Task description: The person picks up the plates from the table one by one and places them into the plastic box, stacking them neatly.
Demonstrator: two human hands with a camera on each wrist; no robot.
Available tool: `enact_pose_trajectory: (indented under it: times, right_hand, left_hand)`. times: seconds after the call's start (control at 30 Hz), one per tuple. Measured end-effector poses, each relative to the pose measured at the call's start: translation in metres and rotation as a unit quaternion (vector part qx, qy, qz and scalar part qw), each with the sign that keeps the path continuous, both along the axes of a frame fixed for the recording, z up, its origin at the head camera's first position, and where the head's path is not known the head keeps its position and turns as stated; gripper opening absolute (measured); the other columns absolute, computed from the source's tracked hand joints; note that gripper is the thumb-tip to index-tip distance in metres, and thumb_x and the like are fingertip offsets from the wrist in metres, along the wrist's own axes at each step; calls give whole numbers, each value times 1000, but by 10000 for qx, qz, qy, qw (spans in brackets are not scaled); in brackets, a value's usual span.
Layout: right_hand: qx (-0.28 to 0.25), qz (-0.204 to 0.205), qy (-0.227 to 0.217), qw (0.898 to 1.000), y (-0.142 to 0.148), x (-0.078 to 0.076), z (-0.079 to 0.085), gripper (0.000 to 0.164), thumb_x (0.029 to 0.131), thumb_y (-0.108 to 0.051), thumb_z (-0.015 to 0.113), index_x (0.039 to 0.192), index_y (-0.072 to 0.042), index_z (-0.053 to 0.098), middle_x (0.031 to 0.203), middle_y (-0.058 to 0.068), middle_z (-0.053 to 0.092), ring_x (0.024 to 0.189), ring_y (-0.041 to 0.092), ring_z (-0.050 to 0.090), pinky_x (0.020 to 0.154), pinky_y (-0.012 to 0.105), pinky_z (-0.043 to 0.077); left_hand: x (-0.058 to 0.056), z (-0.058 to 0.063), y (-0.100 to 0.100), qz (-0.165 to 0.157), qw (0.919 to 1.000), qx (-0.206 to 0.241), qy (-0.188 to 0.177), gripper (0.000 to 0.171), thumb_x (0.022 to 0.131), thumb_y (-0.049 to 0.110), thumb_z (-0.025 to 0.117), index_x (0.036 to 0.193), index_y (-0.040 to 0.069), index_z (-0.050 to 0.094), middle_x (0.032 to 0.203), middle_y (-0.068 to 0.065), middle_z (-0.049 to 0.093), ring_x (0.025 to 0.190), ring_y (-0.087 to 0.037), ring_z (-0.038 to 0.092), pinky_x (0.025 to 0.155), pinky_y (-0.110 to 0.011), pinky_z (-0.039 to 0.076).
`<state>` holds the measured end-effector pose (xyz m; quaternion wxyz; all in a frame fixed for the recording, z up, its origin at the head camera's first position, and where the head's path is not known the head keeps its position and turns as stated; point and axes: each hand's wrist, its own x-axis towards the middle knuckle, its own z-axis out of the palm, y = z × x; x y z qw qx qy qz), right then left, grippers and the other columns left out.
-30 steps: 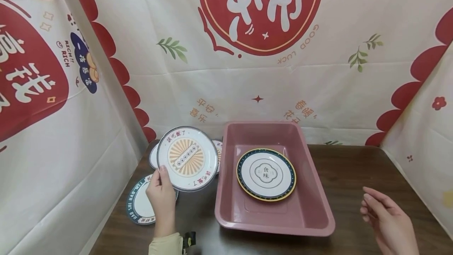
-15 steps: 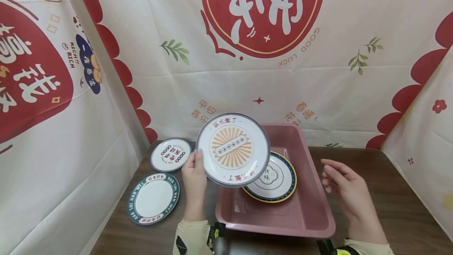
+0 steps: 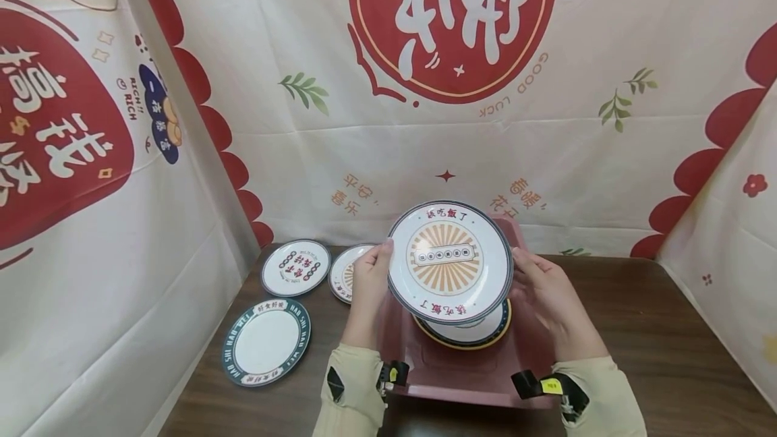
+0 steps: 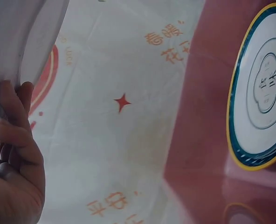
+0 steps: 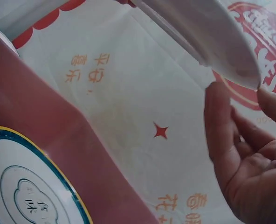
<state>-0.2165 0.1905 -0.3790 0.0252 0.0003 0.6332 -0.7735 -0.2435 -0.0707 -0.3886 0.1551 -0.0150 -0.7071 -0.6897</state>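
In the middle of the head view we saw a sunburst plate (image 3: 449, 265) held up, its printed face tilted toward us. Our left hand (image 3: 369, 282) grasped it by the left edge, thumb at the front and fingers behind. Our right hand (image 3: 549, 299) met the opposite edge; in the right wrist view its thumb touched the rim, but we could not tell whether its fingers had closed on the plate.

Below, in the lower middle, stood a pink tub (image 3: 467, 393), and inside it lay a yellow-rimmed plate (image 3: 470, 337), partly covered from above by the one we held. At the lower left of the frame, three more plates rested on the brown table (image 3: 643, 336): a green-rimmed plate (image 3: 267, 342) nearest us, a lettered plate (image 3: 295, 268) behind it, and a smaller-looking plate (image 3: 343, 275) partly hidden by our left hand. Across the upper part hung a pale printed cloth (image 3: 388, 147).
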Motion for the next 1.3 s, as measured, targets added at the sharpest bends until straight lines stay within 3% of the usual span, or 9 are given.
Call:
enact_pose_trajectory:
  times: [0.1, 0.27, 0.5, 0.73, 1.03, 1.07, 1.13, 1.27, 1.3]
  right_hand:
    - [-326, -55, 126, 9994, 1, -3, -4, 16, 92, -30, 56, 89, -27, 71, 86, -6, 68, 79, 6, 63, 67, 23, 53]
    - [-200, -677, 61, 9975, 1, -10, -12, 12, 88, -29, 62, 83, -27, 72, 81, -7, 67, 73, 4, 62, 65, 21, 52]
    - [16, -1513, -495, 9872, 2, -23, -31, 12, 87, -32, 64, 89, -21, 69, 81, -8, 62, 74, 2, 59, 66, 18, 51]
    - [392, -1859, -770, 9788, 3, -33, -47, 59, 87, -34, 63, 127, 7, 50, 83, -6, 57, 70, 2, 57, 62, 18, 50]
    - [1548, -1881, -944, 9653, 5, -40, -60, 53, 90, -36, 58, 127, 3, 54, 101, 13, 58, 70, 6, 56, 59, 20, 50]
    - [1356, -1838, -758, 9706, 12, -46, -74, 50, 90, -36, 59, 123, 1, 58, 102, 13, 59, 69, 6, 56, 57, 20, 50]
    - [1529, -1885, -743, 9673, 13, -48, -78, 48, 91, -35, 58, 123, 0, 58, 105, 16, 59, 68, 8, 56, 57, 22, 50]
    - [2284, -1766, -721, 9547, 14, -52, -85, 43, 94, -32, 54, 123, -1, 59, 104, 18, 57, 67, 12, 57, 55, 23, 50]
    - [2813, -1758, -856, 9395, 8, -47, -74, 44, 95, -30, 51, 126, 1, 55, 108, 21, 54, 68, 15, 58, 56, 24, 51]
  left_hand:
    - [-7, -6, 6, -19, 9996, 110, -268, 44, 93, 39, 53, 91, -2, 69, 83, -12, 68, 69, -9, 58, 63, -19, 47]
    - [-20, -17, 17, 6, 9965, 316, -780, 55, 89, 51, 54, 89, -1, 69, 85, -7, 67, 77, -10, 55, 74, -26, 47]
    - [-29, -24, 21, -359, 9853, 484, -1599, 49, 87, 51, 56, 89, 3, 67, 55, 1, 45, 43, -9, 41, 41, -18, 38]
    - [-33, -36, 23, -327, 9847, 299, -1687, 32, 90, 33, 59, 105, 6, 68, 65, -1, 55, 53, -11, 52, 42, -17, 41]
    - [-41, -58, 33, -2, 9846, 199, -1735, 34, 90, 33, 60, 109, 5, 65, 80, -5, 61, 58, -10, 51, 53, -28, 50]
    - [-41, -60, 35, 16, 9849, 223, -1715, 34, 90, 32, 60, 109, 4, 64, 83, -7, 62, 58, -10, 51, 56, -31, 51]
    - [-42, -62, 37, 27, 9860, 212, -1655, 33, 90, 30, 60, 107, 2, 64, 86, -8, 65, 58, -9, 51, 60, -34, 52]
    - [-42, -69, 38, 34, 9862, -311, -1626, 28, 92, 24, 59, 106, 2, 65, 90, -8, 66, 58, -9, 54, 59, -30, 51]
    - [-43, -71, 38, 50, 9853, -562, -1610, 26, 92, 24, 58, 105, 2, 65, 89, -7, 66, 58, -10, 54, 58, -28, 51]
